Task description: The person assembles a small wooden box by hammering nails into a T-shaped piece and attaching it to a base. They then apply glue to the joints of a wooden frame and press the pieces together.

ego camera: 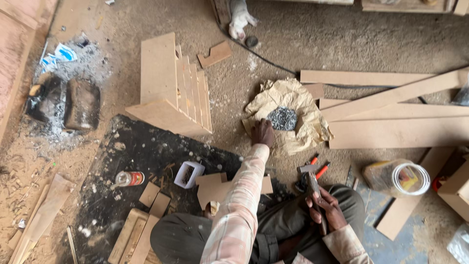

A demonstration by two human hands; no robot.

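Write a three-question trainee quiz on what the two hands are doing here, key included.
1. True or false: the left hand reaches to the pile of small dark nails on the crumpled paper.
2. What does the right hand hold? A) a hammer B) a saw C) a brush
3. Fill in: the red-handled pliers lie on the ground just above the ____ hand.

Key: 1 true; 2 A, the hammer, gripped by its handle with the head up; 3 right.
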